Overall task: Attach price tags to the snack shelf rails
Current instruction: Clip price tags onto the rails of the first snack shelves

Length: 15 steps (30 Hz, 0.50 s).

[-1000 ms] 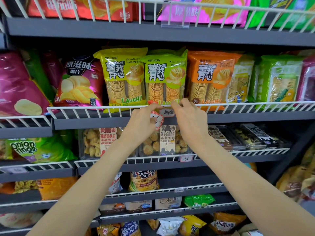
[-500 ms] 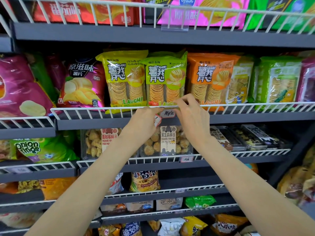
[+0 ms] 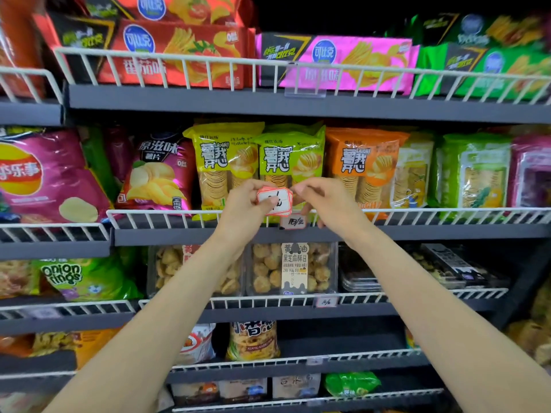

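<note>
Your left hand [image 3: 244, 204] grips a small stack of red-bordered price tags [image 3: 274, 201] above the wire rail [image 3: 417, 214]; your right hand [image 3: 325, 201] pinches its edge. The writing is blurred.

Handwriting on the red-bordered white paper tags [image 3: 274, 201] is blurred; the purple crisp bag [image 3: 35, 177] is cut off at the left edge.

Two bare forearms, no sleeves, left hand [image 3: 247, 204] and right hand [image 3: 326, 201] without rings or gloves.
</note>
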Motion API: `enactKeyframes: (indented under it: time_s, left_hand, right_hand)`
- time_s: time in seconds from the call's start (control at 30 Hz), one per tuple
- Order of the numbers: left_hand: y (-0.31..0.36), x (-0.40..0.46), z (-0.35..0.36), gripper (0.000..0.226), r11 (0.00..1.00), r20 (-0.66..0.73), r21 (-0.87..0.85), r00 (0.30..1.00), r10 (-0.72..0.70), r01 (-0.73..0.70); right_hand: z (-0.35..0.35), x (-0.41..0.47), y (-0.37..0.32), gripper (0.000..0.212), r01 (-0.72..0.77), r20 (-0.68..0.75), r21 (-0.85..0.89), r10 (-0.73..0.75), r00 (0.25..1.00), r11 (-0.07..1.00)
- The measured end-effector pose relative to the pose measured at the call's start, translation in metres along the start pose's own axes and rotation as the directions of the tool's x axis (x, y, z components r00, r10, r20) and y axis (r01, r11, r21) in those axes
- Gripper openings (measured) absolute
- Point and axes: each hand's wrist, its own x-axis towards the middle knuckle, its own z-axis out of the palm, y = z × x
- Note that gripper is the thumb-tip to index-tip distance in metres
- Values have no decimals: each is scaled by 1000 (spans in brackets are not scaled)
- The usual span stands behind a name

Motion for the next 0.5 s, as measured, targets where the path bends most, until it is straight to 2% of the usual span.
enactKeyframes:
  time_s: [0.1, 0.17, 0.23, 0.3, 0.37, 0.5]
  left_hand:
    - [15, 6, 2, 18, 997, 6, 67, 999, 40, -41]
    - [27, 13, 6, 18, 971, 9, 218, 995, 100, -100]
    - [42, 21, 11, 24, 891, 36, 430, 989, 146, -147]
    - [57, 31, 15, 27, 840, 55, 512, 983, 173, -176]
    - [73, 40, 17, 25, 836, 78, 507, 977, 198, -210]
    - [97, 48, 12, 22, 912, 68, 333, 971, 229, -238]
  right_hand:
    - [-10, 3, -16, 13, 58, -11, -11, -58, 998, 998]
    - [-19, 8, -21, 10, 57, -53, -22, -58, 997, 998]
    - [-28, 13, -24, 9, 48, -93, -57, -53, 994, 997]
    - [-40, 19, -27, 8, 48, -151, -45, -54, 987, 998]
    - [-53, 25, -34, 11, 65, -214, -6, -65, 975, 998]
    - [-76, 32, -55, 17, 118, -233, 77, -97, 968, 990]
